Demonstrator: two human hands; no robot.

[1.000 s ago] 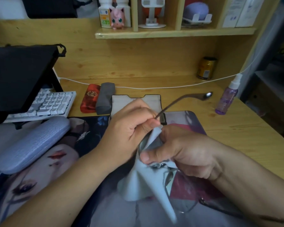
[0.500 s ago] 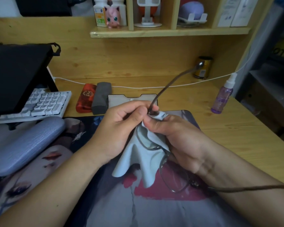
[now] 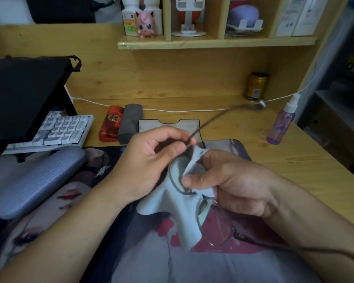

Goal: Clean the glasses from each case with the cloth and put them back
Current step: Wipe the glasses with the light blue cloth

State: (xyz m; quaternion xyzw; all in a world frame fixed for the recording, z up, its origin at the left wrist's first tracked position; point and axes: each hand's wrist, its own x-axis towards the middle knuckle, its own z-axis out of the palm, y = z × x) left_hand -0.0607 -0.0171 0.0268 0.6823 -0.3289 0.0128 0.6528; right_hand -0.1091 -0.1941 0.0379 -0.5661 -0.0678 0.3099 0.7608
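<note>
One pair of thin-rimmed glasses (image 3: pixel 180 180) is held up over the printed mat (image 3: pixel 223 268), between both hands. The left hand (image 3: pixel 149 160) pinches the frame near the hinge, where one temple arm sticks out toward the back right. The right hand (image 3: pixel 231 180) has thumb and fingers curled round a pale blue cloth (image 3: pixel 172 209), pressing it onto the lens nearer the left hand; the other lens hangs bare lower down. I judge the wiping step is under way on this first lens. The next move likely calls for shifting the cloth to the bare lens with light pressure, so the slim frame does not bend, then folding the temples and returning the pair to its case.

A lilac-grey case (image 3: pixel 37 180) lies closed on the left of the counter (image 3: pixel 294 160). A red case (image 3: pixel 110 127) and a grey case (image 3: pixel 130 125) lie side by side further back, and an open flat case (image 3: pixel 168 123) sits just behind the hands. The red case carries a round gold emblem with characters too small to read. A purple spray bottle (image 3: pixel 280 123) and a gold can (image 3: pixel 255 86) have labels I cannot read.
</note>
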